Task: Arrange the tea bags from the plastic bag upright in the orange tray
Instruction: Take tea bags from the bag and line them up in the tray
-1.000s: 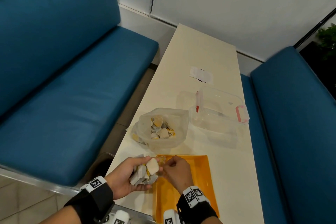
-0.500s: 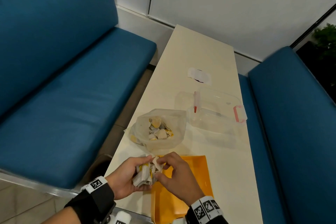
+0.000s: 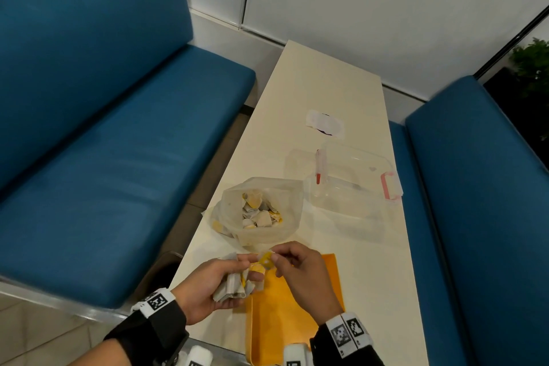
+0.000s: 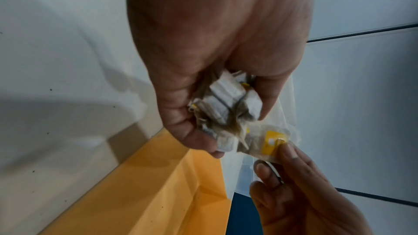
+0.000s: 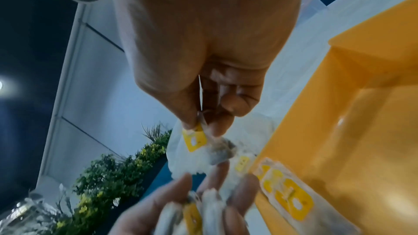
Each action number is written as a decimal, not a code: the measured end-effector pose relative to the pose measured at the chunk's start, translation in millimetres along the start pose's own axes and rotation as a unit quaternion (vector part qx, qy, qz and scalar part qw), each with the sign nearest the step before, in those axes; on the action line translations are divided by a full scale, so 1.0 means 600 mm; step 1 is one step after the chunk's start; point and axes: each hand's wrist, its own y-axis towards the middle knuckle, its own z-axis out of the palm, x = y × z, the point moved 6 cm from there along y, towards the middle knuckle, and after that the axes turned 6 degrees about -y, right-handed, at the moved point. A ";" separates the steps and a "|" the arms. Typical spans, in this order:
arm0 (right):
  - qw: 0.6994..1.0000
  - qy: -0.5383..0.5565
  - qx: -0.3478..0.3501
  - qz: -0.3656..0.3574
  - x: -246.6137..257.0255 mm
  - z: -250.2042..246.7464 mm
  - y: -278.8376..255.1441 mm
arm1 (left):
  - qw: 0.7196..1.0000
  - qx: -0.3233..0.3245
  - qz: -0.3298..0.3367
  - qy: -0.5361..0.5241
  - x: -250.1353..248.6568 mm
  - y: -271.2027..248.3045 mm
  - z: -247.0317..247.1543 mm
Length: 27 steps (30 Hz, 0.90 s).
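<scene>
blue padded benches [image 3: 118, 157], long cream table [image 3: 320, 92], white panelled wall [image 3: 356, 3], green plants [image 3: 531, 65]

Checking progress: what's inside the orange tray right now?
No tea bags show on the visible floor of the orange tray. The right hand and left hand cover its far end.

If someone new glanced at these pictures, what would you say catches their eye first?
Probably the two hands at the near table edge: the left hand grips a bunch of tea bags, while the right hand pinches one tea bag's yellow tag. Beneath them lies the orange tray, and just beyond stands the open plastic bag of more tea bags.
</scene>
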 end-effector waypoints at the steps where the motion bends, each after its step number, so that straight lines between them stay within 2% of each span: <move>1: 1.000 -0.017 0.014 -0.003 0.006 -0.004 0.002 | 1.000 -0.001 0.011 0.014 -0.003 0.000 -0.002; 4: 0.988 -0.138 0.069 -0.032 0.022 -0.009 0.006 | 0.997 -0.006 0.048 0.052 -0.014 0.001 -0.005; 6: 0.982 -0.157 0.100 -0.035 0.029 -0.007 0.007 | 0.995 -0.007 0.070 0.070 -0.021 0.001 -0.002; 9: 0.983 -0.141 0.115 -0.035 0.033 -0.007 0.008 | 0.992 0.025 0.096 0.081 -0.024 0.001 0.013; 13: 0.988 -0.120 0.098 -0.026 0.030 -0.003 0.010 | 0.986 0.064 0.118 0.098 -0.020 0.003 0.024; 18: 0.993 -0.077 0.086 -0.011 0.018 0.007 0.005 | 0.986 0.011 0.120 0.118 -0.012 0.011 0.006; 22: 0.996 0.003 0.071 0.046 0.000 0.007 0.001 | 0.986 0.002 0.127 0.108 -0.011 0.013 0.002; 27: 0.994 0.055 0.078 0.056 -0.002 0.008 -0.003 | 0.985 -0.008 0.120 0.127 -0.011 0.017 -0.004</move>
